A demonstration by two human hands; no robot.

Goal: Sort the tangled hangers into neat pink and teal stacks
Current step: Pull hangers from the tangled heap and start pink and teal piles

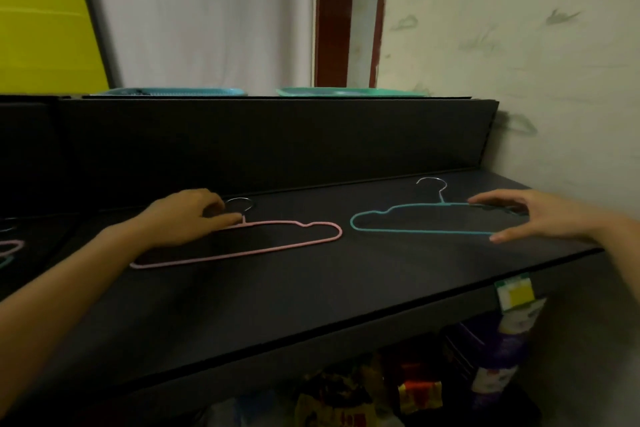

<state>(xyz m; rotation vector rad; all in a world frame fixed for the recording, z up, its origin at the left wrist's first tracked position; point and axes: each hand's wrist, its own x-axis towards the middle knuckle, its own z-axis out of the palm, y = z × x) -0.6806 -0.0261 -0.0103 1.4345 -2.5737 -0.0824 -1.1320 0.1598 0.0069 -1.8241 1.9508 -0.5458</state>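
A pink hanger (pixel 277 246) lies flat on the black shelf (pixel 311 288), left of centre, with its metal hook pointing away. My left hand (pixel 187 215) rests on its neck, fingers curled and pinching the wire by the hook. A teal hanger (pixel 415 229) lies flat to the right, hook toward the back. My right hand (pixel 523 215) sits over its right end, fingers spread, thumb on the lower bar and fingertips touching the upper wire. More pink and teal hangers (pixel 8 250) show at the far left edge, mostly cut off.
A black back panel (pixel 277 142) rises behind the shelf; two teal trays (pixel 346 92) stand on top of it. A white wall (pixel 519 45) closes the right side. Packaged goods (pixel 415 388) fill the space below the shelf's front edge.
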